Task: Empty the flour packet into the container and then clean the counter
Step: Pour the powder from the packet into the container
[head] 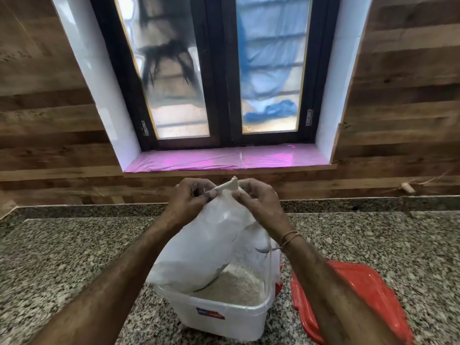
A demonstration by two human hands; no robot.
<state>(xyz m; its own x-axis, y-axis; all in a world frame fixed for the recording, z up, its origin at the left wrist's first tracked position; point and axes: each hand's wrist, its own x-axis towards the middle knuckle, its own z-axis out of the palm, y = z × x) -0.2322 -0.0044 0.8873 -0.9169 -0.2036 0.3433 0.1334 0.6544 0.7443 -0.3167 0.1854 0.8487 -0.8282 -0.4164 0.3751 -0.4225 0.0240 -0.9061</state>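
Note:
A white woven flour packet (199, 247) hangs upside down, its lower end inside a white plastic container (224, 317) on the granite counter (62, 257). Pale flour (236, 285) lies heaped in the container. My left hand (189, 197) and my right hand (256, 197) both pinch the packet's raised top corner, one on each side, above the container. Part of the packet's mouth is hidden behind its own fabric.
A red lid (353, 295) lies flat on the counter just right of the container. Behind the counter rise a wood-panel wall and a window with a pink-lined sill (224, 158). A small cork-like object (408, 188) sits on the right ledge.

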